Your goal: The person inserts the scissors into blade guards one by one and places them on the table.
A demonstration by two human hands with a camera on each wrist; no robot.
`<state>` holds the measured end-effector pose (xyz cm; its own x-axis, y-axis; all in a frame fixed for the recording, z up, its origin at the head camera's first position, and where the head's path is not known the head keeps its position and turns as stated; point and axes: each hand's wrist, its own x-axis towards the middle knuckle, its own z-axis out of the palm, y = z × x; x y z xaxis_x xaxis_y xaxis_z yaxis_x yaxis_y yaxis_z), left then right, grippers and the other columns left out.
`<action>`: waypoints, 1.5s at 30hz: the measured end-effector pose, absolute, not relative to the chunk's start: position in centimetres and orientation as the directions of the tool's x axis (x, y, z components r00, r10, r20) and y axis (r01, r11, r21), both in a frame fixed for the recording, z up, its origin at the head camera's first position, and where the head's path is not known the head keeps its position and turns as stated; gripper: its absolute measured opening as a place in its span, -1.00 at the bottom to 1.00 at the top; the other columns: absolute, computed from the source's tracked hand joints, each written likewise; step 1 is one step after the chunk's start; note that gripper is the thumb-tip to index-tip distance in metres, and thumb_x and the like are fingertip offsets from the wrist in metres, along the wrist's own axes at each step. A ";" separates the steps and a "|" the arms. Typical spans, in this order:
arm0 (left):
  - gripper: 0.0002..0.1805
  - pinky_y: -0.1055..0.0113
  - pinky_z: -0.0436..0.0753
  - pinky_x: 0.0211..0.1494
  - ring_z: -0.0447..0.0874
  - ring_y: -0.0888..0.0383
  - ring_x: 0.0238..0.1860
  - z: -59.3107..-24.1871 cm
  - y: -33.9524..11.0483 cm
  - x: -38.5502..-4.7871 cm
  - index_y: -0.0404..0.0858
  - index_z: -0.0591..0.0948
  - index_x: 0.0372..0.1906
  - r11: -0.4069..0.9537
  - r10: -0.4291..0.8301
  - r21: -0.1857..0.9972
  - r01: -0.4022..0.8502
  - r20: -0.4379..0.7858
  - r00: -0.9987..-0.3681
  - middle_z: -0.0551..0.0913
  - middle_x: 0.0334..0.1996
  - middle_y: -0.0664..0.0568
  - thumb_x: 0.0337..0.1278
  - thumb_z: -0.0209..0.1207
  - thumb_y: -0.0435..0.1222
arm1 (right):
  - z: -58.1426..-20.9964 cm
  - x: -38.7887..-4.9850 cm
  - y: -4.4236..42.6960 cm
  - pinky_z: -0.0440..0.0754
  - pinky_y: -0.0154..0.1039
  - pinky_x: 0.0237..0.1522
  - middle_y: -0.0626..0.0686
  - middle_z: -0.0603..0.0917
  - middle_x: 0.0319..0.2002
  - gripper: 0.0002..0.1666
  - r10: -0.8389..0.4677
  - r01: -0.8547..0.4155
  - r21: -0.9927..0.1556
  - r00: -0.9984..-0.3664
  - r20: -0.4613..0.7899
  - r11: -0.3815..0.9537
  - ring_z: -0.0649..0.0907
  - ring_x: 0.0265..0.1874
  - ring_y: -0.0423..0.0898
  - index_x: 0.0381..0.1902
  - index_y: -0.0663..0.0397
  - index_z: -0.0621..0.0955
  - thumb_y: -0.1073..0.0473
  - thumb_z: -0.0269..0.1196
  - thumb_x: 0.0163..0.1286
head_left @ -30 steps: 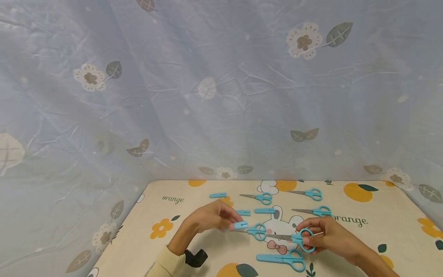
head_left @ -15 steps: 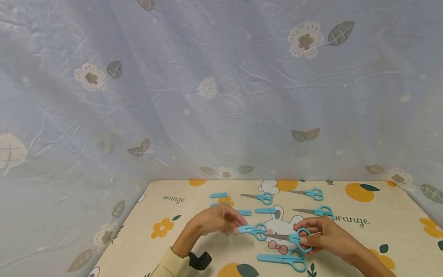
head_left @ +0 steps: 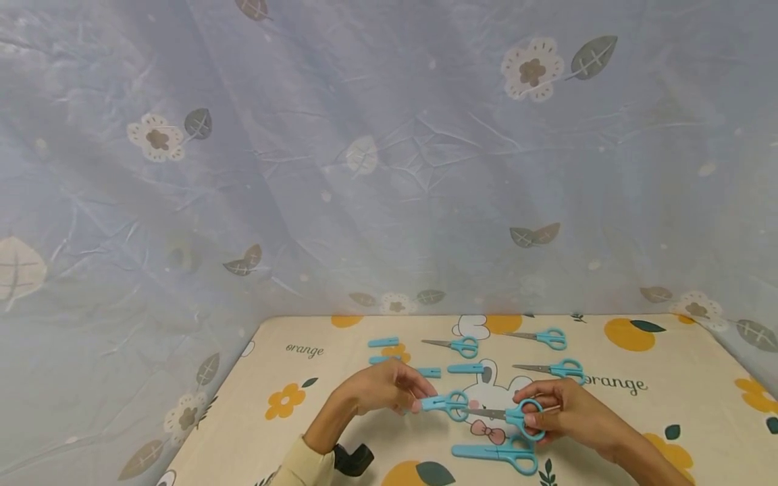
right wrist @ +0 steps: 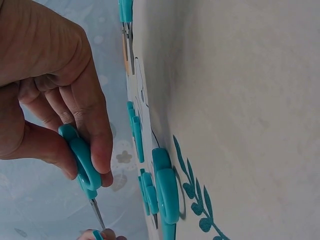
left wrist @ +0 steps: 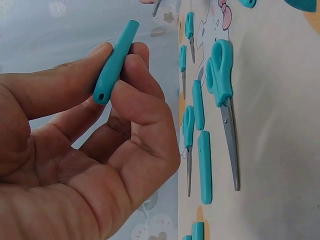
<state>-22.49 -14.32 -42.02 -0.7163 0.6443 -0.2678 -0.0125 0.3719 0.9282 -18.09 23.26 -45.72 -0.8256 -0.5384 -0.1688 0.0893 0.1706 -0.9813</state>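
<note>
My left hand (head_left: 384, 390) pinches a light-blue scissors sheath (left wrist: 111, 67) between thumb and fingertips, above the table. In my right hand (head_left: 571, 417) is a pair of blue-handled scissors (head_left: 518, 417), held by the finger loops between thumb and fingers. Its bare, closed blades point left toward the sheath, with a gap between tip and sheath. Another pair of scissors (left wrist: 221, 82) lies uncovered on the cloth below the left hand; in the head view its blades are hidden behind the sheath. A sheathed pair (head_left: 486, 453) lies nearest the person.
Three bare scissors lie farther back: one pair (head_left: 458, 346) centrally, another (head_left: 547, 339) behind, a third (head_left: 562, 370) at right. Several loose sheaths, including one (head_left: 383, 342) and another (head_left: 465, 368), lie around them. A patterned cloth (head_left: 328, 432) covers the table; a curtain (head_left: 389, 202) hangs behind.
The left hand has shifted slightly right and lower with the sheath. My right hand has brought the scissors a little left, so the blade tip is nearer the sheath.
</note>
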 end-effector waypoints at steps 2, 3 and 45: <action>-0.70 0.35 0.58 -0.29 0.58 0.17 -0.35 -42.1 -14.2 -22.5 -0.38 0.80 0.05 0.369 0.648 0.929 -0.013 -0.267 -0.713 0.76 -0.29 0.07 0.30 0.24 -0.59 | -45.7 -18.1 23.3 0.86 -0.06 -0.18 0.02 0.82 -0.17 -0.46 -0.536 0.085 -0.982 -0.828 -0.164 0.169 0.82 -0.20 -0.08 0.28 0.51 0.54 0.21 0.36 0.53; -0.69 0.35 0.58 -0.29 0.58 0.17 -0.35 -42.1 -14.2 -22.5 -0.39 0.80 0.05 0.367 0.650 0.930 -0.013 -0.266 -0.712 0.76 -0.30 0.07 0.29 0.24 -0.60 | -45.8 -18.1 23.3 0.86 -0.06 -0.18 0.03 0.82 -0.17 -0.45 -0.537 0.080 -0.983 -0.828 -0.159 0.167 0.82 -0.20 -0.09 0.29 0.52 0.53 0.21 0.35 0.54; -0.74 0.38 0.62 -0.32 0.60 0.18 -0.34 -41.8 -12.4 -22.3 -0.31 0.83 -0.01 0.381 0.657 0.925 0.019 -0.256 -0.709 0.75 -0.32 0.08 0.30 0.29 -0.56 | -45.1 -18.1 22.6 0.85 -0.06 -0.17 0.05 0.84 -0.16 -0.41 -0.517 0.049 -0.981 -0.845 -0.140 0.185 0.81 -0.20 -0.10 0.33 0.51 0.52 0.14 0.33 0.58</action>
